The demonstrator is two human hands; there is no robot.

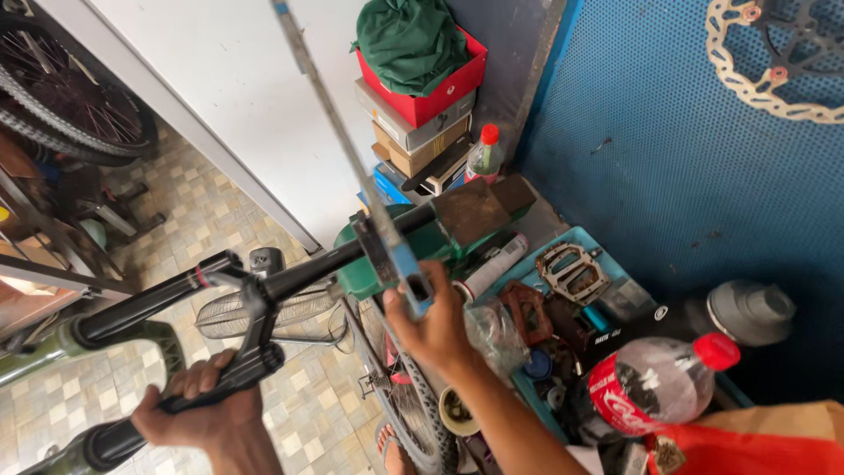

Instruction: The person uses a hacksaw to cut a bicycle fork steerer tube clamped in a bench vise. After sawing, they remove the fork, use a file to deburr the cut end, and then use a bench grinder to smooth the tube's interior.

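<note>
A black bicycle suspension fork [224,303] has its steerer tube clamped in a green bench vise [422,233]. My left hand [204,413] grips the fork's lower crown and leg at the bottom left. My right hand [431,321] holds the blue handle of a hacksaw [352,167]. The saw's long frame slants up to the top of the view, and its lower end rests at the steerer beside the vise jaws.
A blue tray [563,281] of pedals and small parts lies right of the vise. A red-capped soda bottle [659,378] lies at the lower right. Stacked boxes [422,123] stand behind the vise. A bicycle wheel [70,88] leans at the top left.
</note>
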